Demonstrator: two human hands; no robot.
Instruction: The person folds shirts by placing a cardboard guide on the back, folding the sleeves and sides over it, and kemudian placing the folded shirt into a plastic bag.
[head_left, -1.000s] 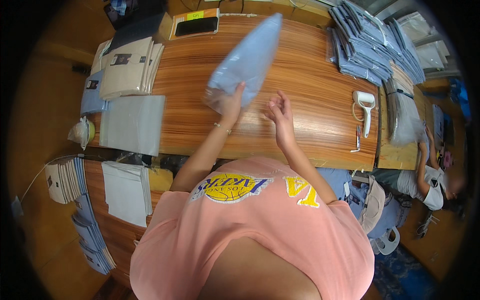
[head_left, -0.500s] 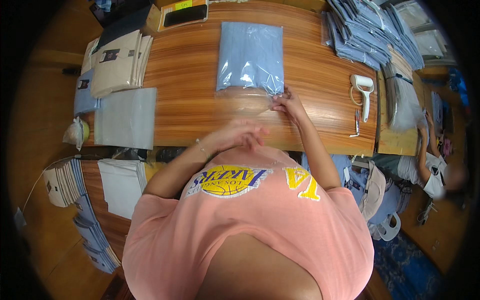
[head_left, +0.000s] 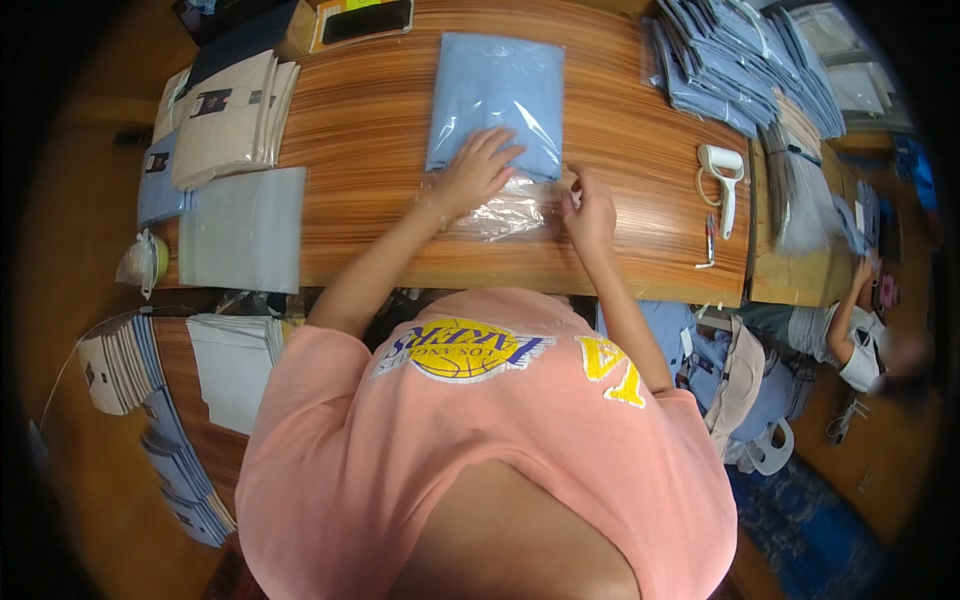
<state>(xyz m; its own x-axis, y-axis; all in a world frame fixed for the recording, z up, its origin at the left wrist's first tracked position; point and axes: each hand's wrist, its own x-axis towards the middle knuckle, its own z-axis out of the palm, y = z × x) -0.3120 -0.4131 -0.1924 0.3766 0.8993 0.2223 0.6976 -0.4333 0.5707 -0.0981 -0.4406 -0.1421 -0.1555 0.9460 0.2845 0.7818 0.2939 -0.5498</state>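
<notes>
A folded light-blue garment in a clear plastic bag (head_left: 497,90) lies flat at the middle of the wooden table. My left hand (head_left: 474,176) rests on the near part of this bag, its fingers spread over the blue cloth. The bag's clear, wrinkled flap (head_left: 508,212) extends from the near edge of the cloth toward me. Beside the bag's near right corner is my right hand (head_left: 592,208), thumb and forefinger apart, with nothing visible between them.
On the left sit bagged beige garments (head_left: 222,120) and a sheaf of clear bags (head_left: 245,228). A lint roller (head_left: 725,185) and a small cutter (head_left: 711,240) lie at right. Stacked blue garments (head_left: 715,65) fill the far right corner. Another person's arm (head_left: 848,310) shows beyond.
My left hand has moved up and forward from near my chest onto the bag. My right hand has come away from the bag's corner. The flap now looks more crumpled.
</notes>
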